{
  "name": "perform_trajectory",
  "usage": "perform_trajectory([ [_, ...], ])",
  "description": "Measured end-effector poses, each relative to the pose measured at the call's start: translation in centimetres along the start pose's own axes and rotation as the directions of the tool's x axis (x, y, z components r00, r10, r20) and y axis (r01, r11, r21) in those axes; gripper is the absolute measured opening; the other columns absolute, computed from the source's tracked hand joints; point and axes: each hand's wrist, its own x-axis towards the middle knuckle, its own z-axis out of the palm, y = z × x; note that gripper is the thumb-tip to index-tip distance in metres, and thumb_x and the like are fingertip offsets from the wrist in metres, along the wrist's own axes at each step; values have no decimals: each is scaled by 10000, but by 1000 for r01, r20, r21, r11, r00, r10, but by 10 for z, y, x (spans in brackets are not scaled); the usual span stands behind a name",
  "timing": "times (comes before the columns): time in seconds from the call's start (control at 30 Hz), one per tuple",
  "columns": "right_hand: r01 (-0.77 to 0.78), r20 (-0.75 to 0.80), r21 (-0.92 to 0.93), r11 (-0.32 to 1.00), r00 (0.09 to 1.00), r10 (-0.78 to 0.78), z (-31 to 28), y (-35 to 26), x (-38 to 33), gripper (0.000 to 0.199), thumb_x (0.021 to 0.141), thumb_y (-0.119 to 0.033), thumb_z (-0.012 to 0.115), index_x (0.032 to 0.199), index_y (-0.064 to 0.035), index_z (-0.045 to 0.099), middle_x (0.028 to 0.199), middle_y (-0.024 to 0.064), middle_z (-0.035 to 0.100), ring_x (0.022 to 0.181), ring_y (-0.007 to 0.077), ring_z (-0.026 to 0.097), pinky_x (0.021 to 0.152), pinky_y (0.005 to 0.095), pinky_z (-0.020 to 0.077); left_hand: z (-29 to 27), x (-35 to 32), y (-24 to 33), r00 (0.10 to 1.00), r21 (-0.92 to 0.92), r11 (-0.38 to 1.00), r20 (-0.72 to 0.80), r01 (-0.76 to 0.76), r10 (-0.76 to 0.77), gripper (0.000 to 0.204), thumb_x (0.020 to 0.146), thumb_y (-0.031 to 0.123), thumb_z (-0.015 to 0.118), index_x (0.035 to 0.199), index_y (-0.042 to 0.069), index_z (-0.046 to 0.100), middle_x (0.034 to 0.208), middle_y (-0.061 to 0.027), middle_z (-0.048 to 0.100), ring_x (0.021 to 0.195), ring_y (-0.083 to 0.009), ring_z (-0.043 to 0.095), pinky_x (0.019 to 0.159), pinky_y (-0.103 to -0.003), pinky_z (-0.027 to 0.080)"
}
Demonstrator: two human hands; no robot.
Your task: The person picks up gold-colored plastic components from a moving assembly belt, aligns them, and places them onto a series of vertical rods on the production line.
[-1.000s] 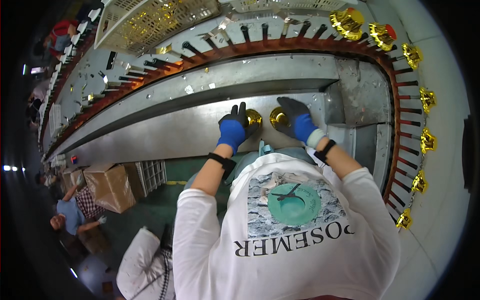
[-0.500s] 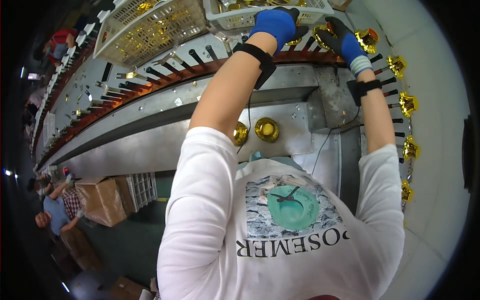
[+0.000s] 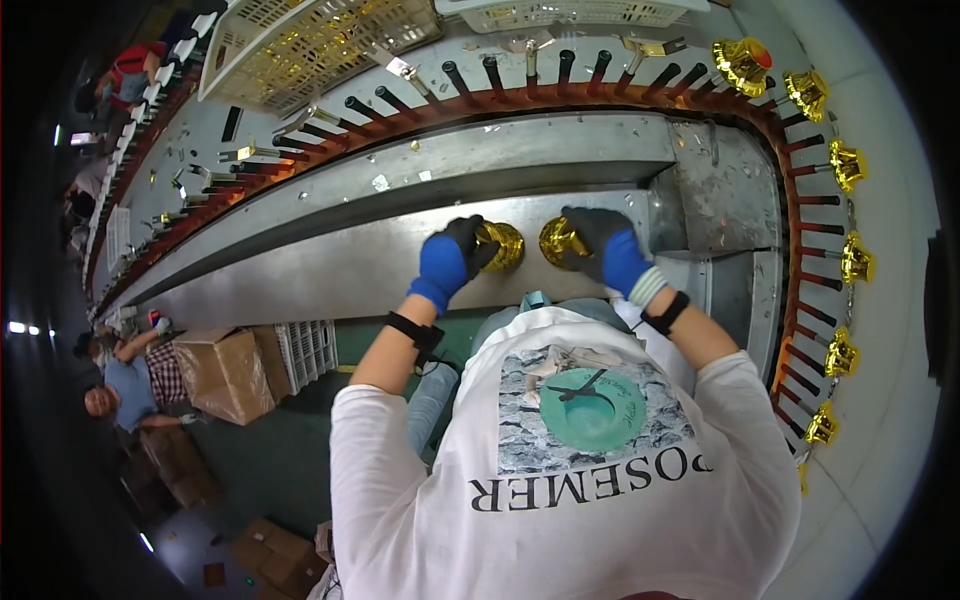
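Broadly, a metal bench [image 3: 330, 266] is extending toward nine o'clock, and a basket [image 3: 240, 82] is standing at eleven. The gloved left hand [image 3: 448, 258] is pinching the left cup [image 3: 507, 246] from its nine o'clock side; the gloved right hand [image 3: 610, 248] is pinching the right cup [image 3: 557, 244] from three o'clock. Both gold cups are sitting on the bench, near each other.

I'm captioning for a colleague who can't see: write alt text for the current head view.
A person's gloved left hand touches one shiny gold piece and the right hand touches another gold piece, on a metal bench. Beyond curves a line of dark pegs, some at right carrying more gold pieces, with plastic baskets behind.
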Motion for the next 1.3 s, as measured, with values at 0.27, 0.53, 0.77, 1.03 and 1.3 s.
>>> perform_trajectory([
  [0.27,-145,257,-274,951,942,218,25,4,19,693,862,-388,797,1461,-111,586,1344,154,666,1168,359,674,1014,470,534,25,29,24,978,192,973,139,125,-153,847,889,521,790,1549,67,513,1289,-262,699,978,-408,756,810,-520,609],
  [0.53,-298,-712,-604,739,617,-334,-263,97,106,641,891,-384,831,1409,-53,647,1344,255,689,1218,432,672,1041,494,545,-114,162,176,720,134,802,-372,-582,585,666,928,381,805,1461,57,573,1174,-214,718,921,-419,732,751,-489,606],
  [0.77,-356,-444,-25,934,841,308,-268,161,143,646,957,-364,796,1467,-24,590,1391,240,689,1303,328,668,1085,404,530,-118,302,234,860,83,915,-318,-394,399,477,974,504,681,1179,73,689,1056,-259,741,989,-458,706,849,-561,560],
  [1.03,-76,-475,-38,996,879,48,-228,23,45,511,904,-203,842,1347,-14,670,1108,160,764,947,275,761,870,379,609,-151,161,189,754,-33,823,-423,-567,502,504,876,358,869,1258,63,721,972,-176,742,804,-349,733,702,-441,585],
  [1.3,-27,-21,-7,1000,999,27,-18,1,1,685,819,-318,860,1409,-54,635,1182,178,723,1080,378,689,968,502,541,-19,29,14,999,10,999,-24,-31,31,551,884,426,827,1300,92,689,946,-171,736,798,-357,733,709,-468,579],
])
